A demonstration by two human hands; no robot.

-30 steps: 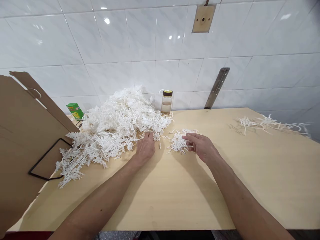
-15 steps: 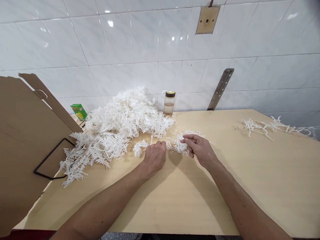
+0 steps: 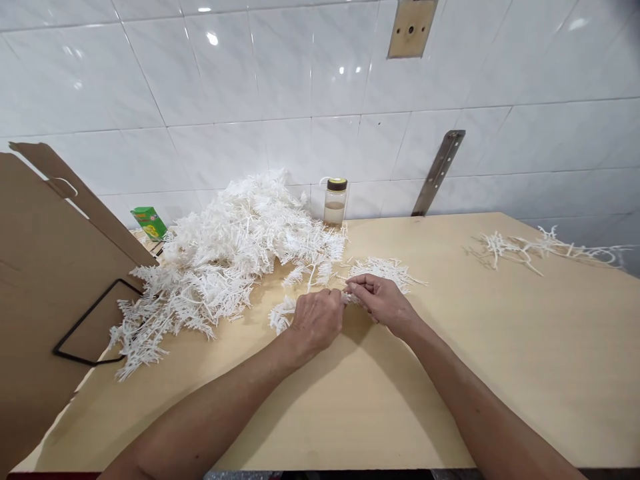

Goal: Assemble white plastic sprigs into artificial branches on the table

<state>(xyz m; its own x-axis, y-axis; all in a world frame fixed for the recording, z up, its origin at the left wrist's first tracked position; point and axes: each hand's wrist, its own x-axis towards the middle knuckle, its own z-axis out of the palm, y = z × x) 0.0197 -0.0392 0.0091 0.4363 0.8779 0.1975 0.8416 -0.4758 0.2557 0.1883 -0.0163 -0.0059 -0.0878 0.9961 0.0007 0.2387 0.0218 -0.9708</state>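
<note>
My left hand (image 3: 319, 319) is closed around a white branched plastic sprig (image 3: 281, 316), whose feathery end sticks out to the left of the fist. Close beside it, my right hand (image 3: 381, 303) pinches at the sprig's other end, where the fingertips of both hands nearly meet. What exactly lies between the right fingertips is too small to make out clearly. Just behind my right hand is a small heap of short white plastic pieces (image 3: 387, 270). A large tangled pile of white branched sprigs (image 3: 240, 240) spreads to the left and behind.
A bottle (image 3: 335, 203) with a dark lid stands by the tiled wall. Bare white stems (image 3: 530, 250) lie at the right. To the left are a green box (image 3: 149, 223), a cardboard sheet (image 3: 55, 287) and a black wire frame (image 3: 83, 333). A metal bracket (image 3: 440, 172) leans at the wall.
My right hand has moved left and down from above the small heap to my left hand, its fingers now pinched at the sprig. My left hand has shifted slightly right. The view has tilted slightly.
</note>
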